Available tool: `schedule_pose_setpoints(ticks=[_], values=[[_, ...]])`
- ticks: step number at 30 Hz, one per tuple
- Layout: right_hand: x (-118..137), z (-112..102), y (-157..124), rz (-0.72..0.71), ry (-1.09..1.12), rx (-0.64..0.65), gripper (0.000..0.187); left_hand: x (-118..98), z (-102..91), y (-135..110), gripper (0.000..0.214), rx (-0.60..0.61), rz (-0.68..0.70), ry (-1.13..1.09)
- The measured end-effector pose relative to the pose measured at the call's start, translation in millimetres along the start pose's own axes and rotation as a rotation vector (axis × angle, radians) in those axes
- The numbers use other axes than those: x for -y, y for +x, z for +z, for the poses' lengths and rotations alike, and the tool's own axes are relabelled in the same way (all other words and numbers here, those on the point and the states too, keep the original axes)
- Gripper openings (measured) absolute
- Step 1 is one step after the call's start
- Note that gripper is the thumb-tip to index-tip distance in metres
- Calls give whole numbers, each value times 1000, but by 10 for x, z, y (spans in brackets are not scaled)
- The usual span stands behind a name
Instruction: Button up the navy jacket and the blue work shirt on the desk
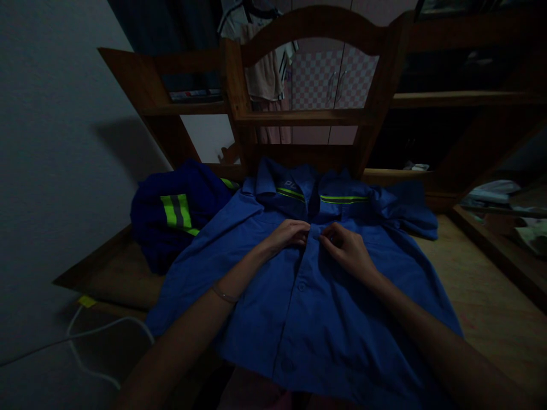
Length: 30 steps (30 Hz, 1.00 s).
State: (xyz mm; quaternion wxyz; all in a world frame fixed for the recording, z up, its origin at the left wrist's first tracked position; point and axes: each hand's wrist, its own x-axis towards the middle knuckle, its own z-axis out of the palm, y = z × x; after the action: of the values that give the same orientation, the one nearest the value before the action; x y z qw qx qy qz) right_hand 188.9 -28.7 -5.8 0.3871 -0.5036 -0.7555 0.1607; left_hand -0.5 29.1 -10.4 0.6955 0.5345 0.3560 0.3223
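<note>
A blue work shirt (342,319) with thin yellow-green chest stripes lies spread face up on the wooden table, its collar at the far side. My left hand (290,232) pinches one edge of the front opening, partway down the chest. Across the placket, my right hand (344,245) grips the other edge between thumb and fingers. The fastening between my fingertips is too dark and small to make out. Lower on the front, a button (302,286) shows, with another button (288,364) near the hem.
A darker blue garment (160,228) with a yellow-and-grey reflective band is bunched at the left. Behind the shirt rises a wooden shelf frame (303,118). A white cable (111,323) hangs at the left edge. A wooden ledge (499,253) with items runs along the right.
</note>
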Motion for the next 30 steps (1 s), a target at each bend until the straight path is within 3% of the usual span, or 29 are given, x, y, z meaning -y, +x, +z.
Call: schedule_pose_setpoints(ticks=[8,19,23,30], values=[[-25,13,3,-28,7,20,8,-39,14,-9,27,-37,-50,12],[-40,25,9,-35,4,43,8,4,-25,-33,31,124,1,61],[-42,24,4,-35,-3,45,7,-66,-3,-99,35,183,33,122],[-32,15,-2,-30,-14,11,5,-108,-42,-102,41,140,80,344]])
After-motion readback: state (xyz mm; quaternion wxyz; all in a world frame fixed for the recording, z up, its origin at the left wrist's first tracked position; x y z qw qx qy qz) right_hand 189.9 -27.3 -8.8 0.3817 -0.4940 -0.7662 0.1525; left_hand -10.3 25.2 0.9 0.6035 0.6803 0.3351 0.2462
